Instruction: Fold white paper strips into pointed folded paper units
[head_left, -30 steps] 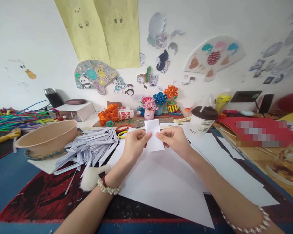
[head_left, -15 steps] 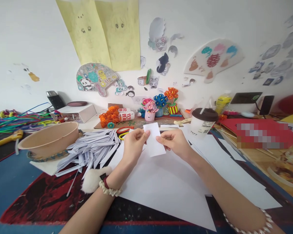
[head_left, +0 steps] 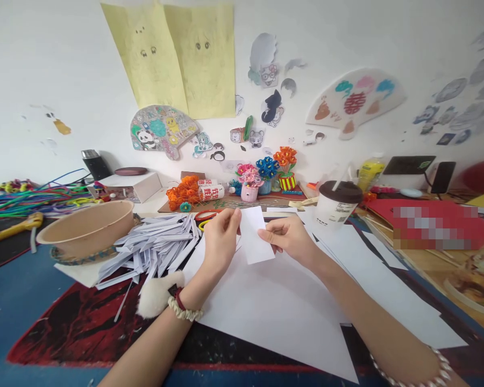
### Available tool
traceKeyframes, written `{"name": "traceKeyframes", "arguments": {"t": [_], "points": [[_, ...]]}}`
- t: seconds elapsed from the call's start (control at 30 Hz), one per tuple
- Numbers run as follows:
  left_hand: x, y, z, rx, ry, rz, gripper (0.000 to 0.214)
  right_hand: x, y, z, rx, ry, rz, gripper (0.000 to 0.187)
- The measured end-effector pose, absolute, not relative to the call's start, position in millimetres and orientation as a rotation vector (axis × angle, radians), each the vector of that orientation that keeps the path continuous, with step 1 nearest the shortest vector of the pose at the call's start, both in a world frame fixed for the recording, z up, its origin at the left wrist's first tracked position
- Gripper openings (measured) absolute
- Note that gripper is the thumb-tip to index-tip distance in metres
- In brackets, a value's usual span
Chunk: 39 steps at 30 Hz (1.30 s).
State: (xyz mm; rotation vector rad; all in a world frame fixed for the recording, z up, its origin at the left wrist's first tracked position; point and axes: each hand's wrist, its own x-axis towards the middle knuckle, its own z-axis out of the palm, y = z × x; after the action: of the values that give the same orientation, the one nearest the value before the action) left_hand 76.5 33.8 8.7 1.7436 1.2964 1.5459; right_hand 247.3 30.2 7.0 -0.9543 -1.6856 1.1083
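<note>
A small white piece of paper (head_left: pixel 256 239) is held up between my two hands. My right hand (head_left: pixel 292 240) pinches its right edge, thumb on the near face and fingers partly behind. Closed at the paper's upper left edge is my left hand (head_left: pixel 221 239); its fingertips are partly hidden. Below both hands lies a large white sheet (head_left: pixel 274 312) on the dark red and black mat (head_left: pixel 76 333). Left of my left hand is a heap of folded paper strips (head_left: pixel 153 242). A white fluffy thing (head_left: pixel 157 295) is beside my left wrist.
A beige basin (head_left: pixel 89 231) stands at the left, near a yellow-handled tool (head_left: pixel 14 227). Behind my right hand is a lidded cup (head_left: pixel 336 207) with a straw. More white sheets (head_left: pixel 399 290) lie at the right. Craft flowers (head_left: pixel 266 172) line the back by the wall.
My left thumb has shifted from the paper's face to its upper left edge. The right hand keeps its pinch, and the view has moved slightly.
</note>
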Motion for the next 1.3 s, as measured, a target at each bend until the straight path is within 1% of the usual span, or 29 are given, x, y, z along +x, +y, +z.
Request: {"name": "traceKeyframes", "arguments": {"t": [0.2,0.37,0.5,0.6,0.77,0.83,1.03,1.3], "points": [[76.1,31.6,12.3,1.761,1.328,1.536,0.034,247.7,28.9,10.1,-0.943,-1.721,1.168,0.04],[76.4,34.1,11.8,1.786,1.248,1.463,0.035,246.2,26.5,14.0,-0.942,-1.688,1.272,0.043],[76.8,36.7,11.0,1.628,1.152,1.435,0.027,247.4,27.9,12.7,-0.95,-1.623,1.191,0.039],[76.4,35.8,12.7,1.68,1.148,1.397,0.023,248.9,31.3,10.8,-0.993,-1.648,1.168,0.04],[79.2,29.3,16.3,1.868,1.171,1.202,0.023,249.7,36.3,8.5,-0.967,-1.539,1.098,0.026],[81.5,27.4,15.8,1.88,1.178,1.149,0.022,249.9,36.6,8.1,-0.956,-1.496,1.065,0.024],[83.8,27.2,13.1,1.895,1.132,1.169,0.016,249.3,36.9,6.8,-0.962,-1.533,1.053,0.018],[85.0,27.3,15.0,1.89,1.114,1.127,0.016,248.2,36.1,6.6,-0.929,-1.561,1.038,0.017]]}}
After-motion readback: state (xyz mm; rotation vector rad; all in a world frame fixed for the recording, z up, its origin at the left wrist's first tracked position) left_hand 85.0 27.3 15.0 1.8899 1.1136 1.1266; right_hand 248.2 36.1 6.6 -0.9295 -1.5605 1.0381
